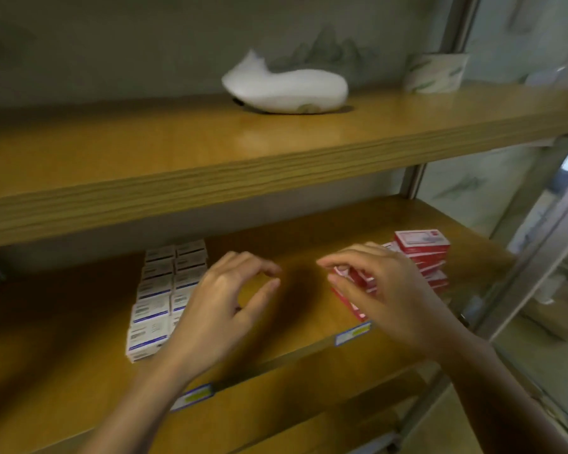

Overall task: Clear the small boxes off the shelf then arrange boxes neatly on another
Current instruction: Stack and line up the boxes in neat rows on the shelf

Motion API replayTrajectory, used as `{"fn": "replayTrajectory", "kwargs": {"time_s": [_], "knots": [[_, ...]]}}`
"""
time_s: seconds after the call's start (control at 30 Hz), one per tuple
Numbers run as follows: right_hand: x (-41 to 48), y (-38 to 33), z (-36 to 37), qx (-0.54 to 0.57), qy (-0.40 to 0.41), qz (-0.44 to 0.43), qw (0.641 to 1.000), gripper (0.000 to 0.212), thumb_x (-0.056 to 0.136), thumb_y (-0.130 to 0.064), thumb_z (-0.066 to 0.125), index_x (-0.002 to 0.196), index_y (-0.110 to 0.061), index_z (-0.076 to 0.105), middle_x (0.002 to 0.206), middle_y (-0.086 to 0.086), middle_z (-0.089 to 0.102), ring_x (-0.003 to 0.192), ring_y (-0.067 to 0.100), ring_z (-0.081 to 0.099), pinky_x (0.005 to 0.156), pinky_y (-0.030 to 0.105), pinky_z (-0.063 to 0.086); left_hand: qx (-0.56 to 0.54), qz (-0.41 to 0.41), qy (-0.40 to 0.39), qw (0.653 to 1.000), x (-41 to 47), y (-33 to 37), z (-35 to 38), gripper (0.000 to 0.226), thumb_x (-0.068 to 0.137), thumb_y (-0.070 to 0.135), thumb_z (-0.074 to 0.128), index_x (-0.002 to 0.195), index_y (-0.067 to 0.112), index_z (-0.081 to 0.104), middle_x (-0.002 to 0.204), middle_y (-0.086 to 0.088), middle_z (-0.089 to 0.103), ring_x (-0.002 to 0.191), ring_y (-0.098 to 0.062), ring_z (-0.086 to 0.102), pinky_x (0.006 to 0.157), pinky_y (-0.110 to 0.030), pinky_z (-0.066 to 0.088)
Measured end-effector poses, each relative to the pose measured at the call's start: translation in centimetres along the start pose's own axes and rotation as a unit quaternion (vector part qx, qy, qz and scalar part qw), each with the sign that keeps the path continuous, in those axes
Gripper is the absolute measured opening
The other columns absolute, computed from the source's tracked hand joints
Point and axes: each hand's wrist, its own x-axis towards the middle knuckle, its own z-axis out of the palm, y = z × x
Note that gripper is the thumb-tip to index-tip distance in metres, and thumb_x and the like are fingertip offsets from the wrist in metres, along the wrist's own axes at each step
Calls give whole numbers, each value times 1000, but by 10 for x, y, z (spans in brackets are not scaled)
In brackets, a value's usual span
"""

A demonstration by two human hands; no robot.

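Two rows of small white boxes with blue stripes (159,296) lie on the lower wooden shelf (295,244), left of centre. A pile of small red boxes (423,253) stands at the shelf's right end. My right hand (384,290) hovers over the red pile and its fingers curl round one red box (358,278) at the pile's left side. My left hand (223,306) hangs over the right edge of the white rows, fingers and thumb loosely curved, holding nothing. The view is blurred.
The upper shelf (210,172) carries a white bag-like bundle (286,88) and a paper roll (435,72) at its right end. Metal uprights (518,283) and a glass panel bound the right side. Price labels (353,332) sit on the lower shelf's front edge.
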Motion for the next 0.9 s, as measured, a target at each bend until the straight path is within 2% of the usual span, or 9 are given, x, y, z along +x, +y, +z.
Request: {"fn": "replayTrajectory", "kwargs": {"time_s": [0.13,0.23,0.3,0.4,0.5,0.57,0.67,0.9], "knots": [[-6,54,-45,-12,-5,-12,1000,27,85,-35,56,110,-29,59,101,-14,61,94,1,55,79,27,46,3,-29,27,999,35,33,41,31,81,42,55,97,18,65,95,9,62,93,-5,53,83,-26,41],[-6,103,-77,-24,-17,-16,999,36,80,-47,48,110,-29,58,97,-19,57,95,-2,51,76,21,41,28,-84,26,996,56,53,74,52,75,61,56,106,20,61,103,8,60,100,-6,51,85,-29,43],[-3,135,-90,-34,-36,-15,999,39,78,-48,50,112,-31,56,95,-26,50,94,-6,47,73,16,36,33,-125,27,991,66,62,92,66,65,66,51,112,21,58,108,9,57,104,-6,49,86,-28,44],[4,172,-98,-52,-82,-6,995,46,78,-47,56,121,-33,49,103,-24,45,100,-7,39,77,13,33,27,-171,33,984,74,69,110,76,58,70,49,117,22,56,109,12,53,106,-5,47,85,-29,46],[11,194,-103,-58,-128,-10,990,54,74,-53,55,125,-37,43,112,-22,40,111,-2,34,90,25,35,28,-198,37,979,77,73,119,73,59,67,51,117,22,56,107,14,52,106,-2,46,82,-20,43],[16,201,-105,-55,-150,-21,987,57,72,-56,54,125,-38,42,116,-22,41,114,-2,32,95,28,32,33,-206,31,977,79,75,121,69,61,64,52,117,23,56,108,15,53,106,0,44,79,-16,41],[21,208,-103,-52,-162,-29,985,57,72,-55,58,124,-38,43,114,-24,38,113,-2,31,95,28,31,46,-201,18,978,81,75,119,64,62,63,52,114,25,57,104,17,52,103,0,45,77,-16,41],[22,215,-101,-33,-180,-30,983,40,74,-51,58,111,-40,47,101,-31,37,106,-5,37,92,25,35,83,-177,-23,980,84,65,115,46,70,56,58,109,33,55,106,22,53,104,4,45,89,-5,26]]}}
